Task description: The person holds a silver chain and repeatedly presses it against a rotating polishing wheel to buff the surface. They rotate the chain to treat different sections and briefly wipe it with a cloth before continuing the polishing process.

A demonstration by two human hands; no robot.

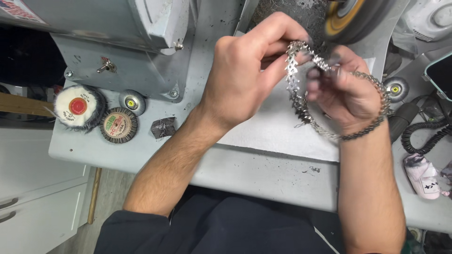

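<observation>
Item: silver chain [295, 89], spiky zigzag links, held up between both my hands above the white paper sheet [278, 127] on the grey desk [263, 176], just below the polishing wheel [351, 19]

My left hand [249, 70]: fingers curled nearly closed, thumb and forefinger pinched on the upper end of the chain; fingertips darkened with grime

My right hand [343, 91]: fingers folded inward, closed on the chain near its top; the rest of the chain loops down and round beneath this hand, touching the wrist. A second, finer link chain [379, 101] runs over the back of the same hand

Nearby, desk left: white fluffy buffing wheel with red centre [77, 107]; bristle wheel with green label [118, 125] just beside it; small grey wheel with yellow hub [132, 102] behind; dark crumpled wad [163, 127]

Desk right: small grey wheel with yellow hub [395, 89]; black coiled cord [423, 138]; stained white rag [422, 175]

Rear: grey motor housing [117, 42] with a toggle switch [106, 66]
</observation>
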